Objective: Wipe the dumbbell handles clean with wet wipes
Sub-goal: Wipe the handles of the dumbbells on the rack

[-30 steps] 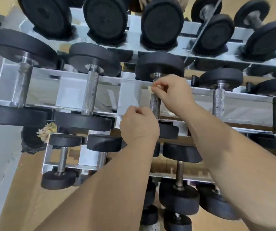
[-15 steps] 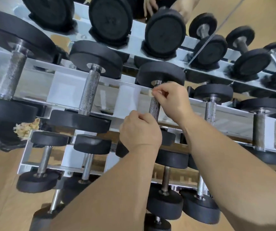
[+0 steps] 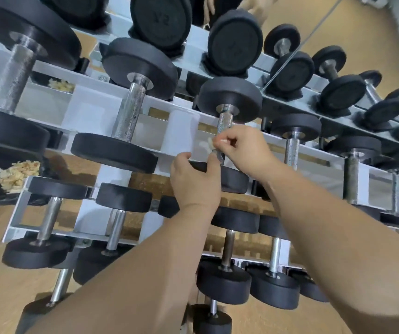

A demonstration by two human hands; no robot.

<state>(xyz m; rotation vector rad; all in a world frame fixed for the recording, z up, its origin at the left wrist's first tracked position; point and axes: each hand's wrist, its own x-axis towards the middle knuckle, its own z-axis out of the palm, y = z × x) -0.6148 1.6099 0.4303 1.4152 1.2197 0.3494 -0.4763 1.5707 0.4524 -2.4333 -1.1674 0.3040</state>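
Note:
A black dumbbell with a knurled steel handle (image 3: 225,124) lies on the middle shelf of the white rack (image 3: 181,131), at the centre of the view. My right hand (image 3: 244,150) pinches a small crumpled yellowish wet wipe (image 3: 211,142) against the lower part of that handle. My left hand (image 3: 193,182) grips the dumbbell's near black weight head (image 3: 235,180) from the left, thumb over its top edge.
More black dumbbells fill the rack's three shelves, with neighbours at the left (image 3: 128,112) and right (image 3: 292,145). A black bag holding used yellowish wipes (image 3: 16,174) sits on the wooden floor at the left. A mirror behind reflects the rack.
My right hand has slid the wipe down the handle, away from the far weight head. My left hand has loosened from a fist to a grip on the near head. The view has shifted.

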